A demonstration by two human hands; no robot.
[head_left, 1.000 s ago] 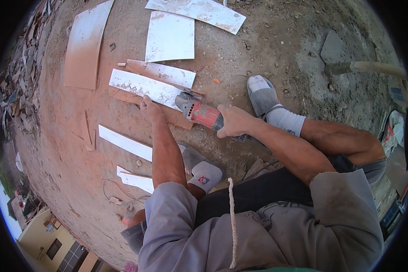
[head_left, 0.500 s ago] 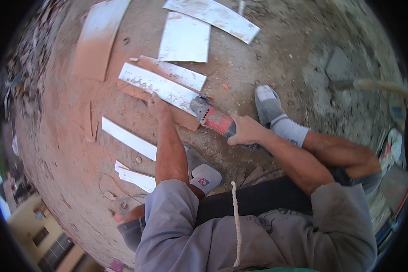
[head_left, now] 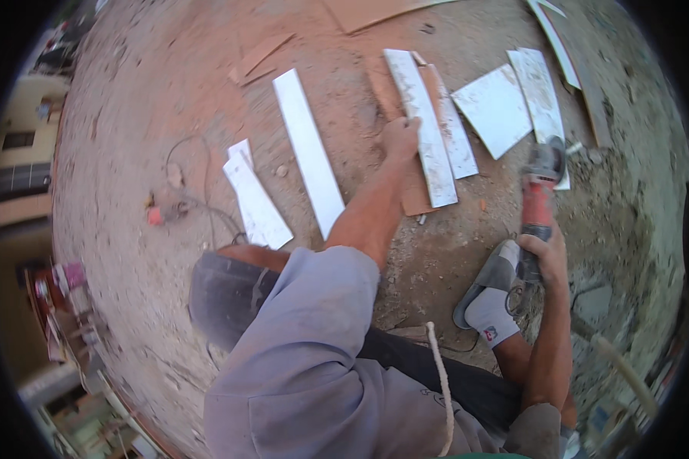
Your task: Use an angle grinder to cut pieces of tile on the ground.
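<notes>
In my right hand (head_left: 547, 252) I grip a red and grey angle grinder (head_left: 538, 203), my fingers closed round its rear body. Its head points away from me, above the end of a curved white tile piece (head_left: 542, 99); I cannot tell whether they touch. My left hand (head_left: 400, 141) is closed on the left edge of a long white tile strip (head_left: 433, 153) with a chipped, dusty face. That strip lies over reddish-brown tile pieces (head_left: 415, 191). Beside it is a narrower white strip (head_left: 458, 145), then a squarish white tile (head_left: 496, 111).
To the left lie another long white strip (head_left: 308, 153) and a shorter white offcut (head_left: 256, 203). A second red power tool (head_left: 164, 212) with a looping cord rests on the dusty ground. My sandalled foot (head_left: 490, 287) is just below the grinder. Brown shards (head_left: 260, 61) lie farther off.
My right hand has lifted the grinder off the held strip's end and swung it right, turning it to point away. My left hand still holds the strip. The whole view has turned.
</notes>
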